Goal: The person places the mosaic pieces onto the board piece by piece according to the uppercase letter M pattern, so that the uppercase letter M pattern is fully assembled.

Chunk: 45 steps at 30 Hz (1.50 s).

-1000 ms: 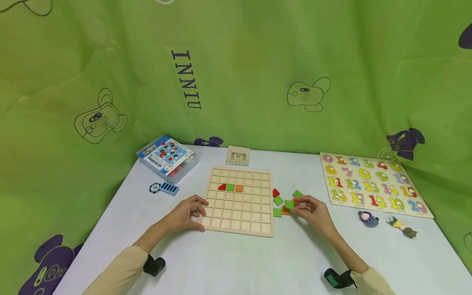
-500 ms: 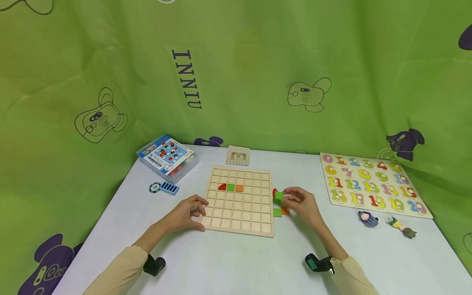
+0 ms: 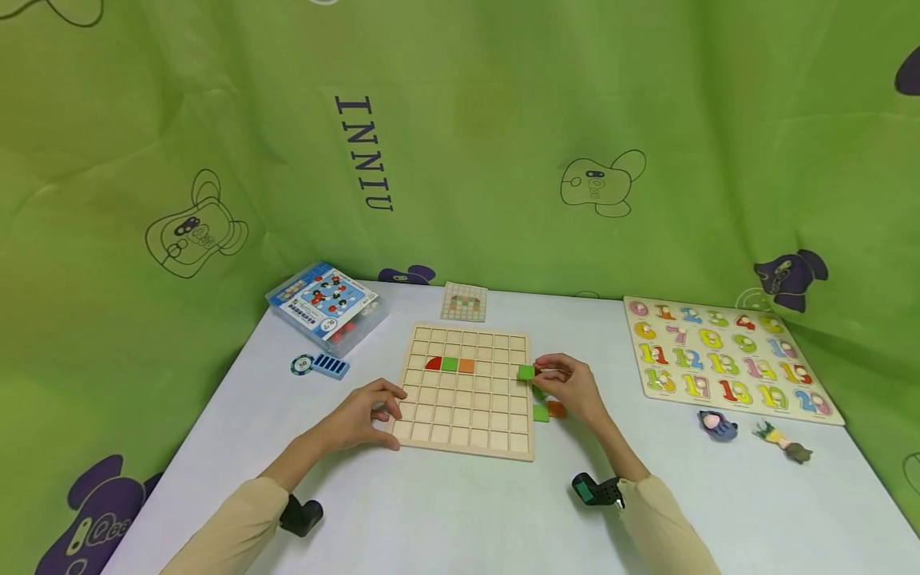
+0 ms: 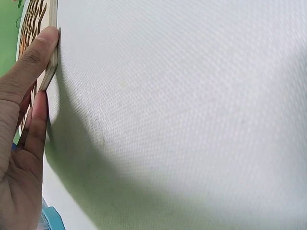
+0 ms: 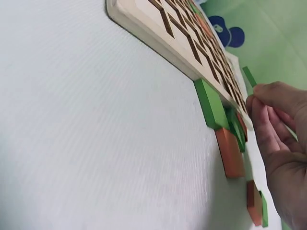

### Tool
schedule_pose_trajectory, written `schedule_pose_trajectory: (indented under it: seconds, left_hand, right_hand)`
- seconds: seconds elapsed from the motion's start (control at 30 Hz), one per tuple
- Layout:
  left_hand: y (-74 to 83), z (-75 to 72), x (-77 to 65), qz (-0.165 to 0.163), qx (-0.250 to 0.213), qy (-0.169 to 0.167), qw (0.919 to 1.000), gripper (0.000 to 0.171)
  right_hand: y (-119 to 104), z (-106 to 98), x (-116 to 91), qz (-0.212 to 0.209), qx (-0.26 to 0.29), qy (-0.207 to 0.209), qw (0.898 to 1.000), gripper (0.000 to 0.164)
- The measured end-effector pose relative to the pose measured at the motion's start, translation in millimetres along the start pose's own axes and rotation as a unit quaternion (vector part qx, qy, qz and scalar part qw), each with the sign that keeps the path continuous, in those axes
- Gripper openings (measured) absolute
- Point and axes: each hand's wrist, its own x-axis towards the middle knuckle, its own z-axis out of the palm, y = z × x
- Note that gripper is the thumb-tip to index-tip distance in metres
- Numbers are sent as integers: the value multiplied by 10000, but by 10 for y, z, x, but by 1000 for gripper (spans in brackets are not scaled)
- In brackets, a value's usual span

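Note:
A wooden grid board (image 3: 460, 415) lies on the table with a red quarter-round tile (image 3: 434, 364), a green square tile (image 3: 449, 365) and an orange square tile (image 3: 466, 366) side by side in its cells. At its near left corner my left hand (image 3: 359, 417) holds the board, thumb and fingers against the edges; the left wrist view shows the thumb on the rim (image 4: 53, 57). My right hand (image 3: 575, 390) pinches another green square tile (image 3: 526, 373) above the board's right edge. Beneath that hand lie loose tiles, including a green one (image 5: 211, 103) and an orange one (image 5: 230, 152).
Behind the board lies a small pattern card (image 3: 463, 302). A plastic case (image 3: 327, 310), a round chip (image 3: 302, 365) and a blue striped piece (image 3: 331, 367) are at the left. To the right are a number puzzle board (image 3: 733, 359) and two small figures (image 3: 717, 426).
My right hand has carried the green square tile leftward, from over the loose tiles to the board's right edge. The left hand has stayed at the board's corner.

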Motion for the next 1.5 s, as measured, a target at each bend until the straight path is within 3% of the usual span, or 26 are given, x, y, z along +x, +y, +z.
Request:
schedule_pose_trajectory:
  seconds: [0.23,0.57,1.13,1.5]
  left_hand:
    - [7,-3,0,-4,28,12,10000,33]
    - [8,-14,-2,-11,60,42,10000,33]
    - [6,0,-16,-43,-15,19,10000,33]
    - [7,0,-11,-43,47,41,10000,33]
  right_hand:
    - [-232,102,27,-114,20,-215,9997,32]
    - [5,245,200,-195,-188,-171,9995,33]
    - [-11,481,262,-456,-516,-61,9976,31]
    - [-63,530,274,-514,-747,-135,9958,32]
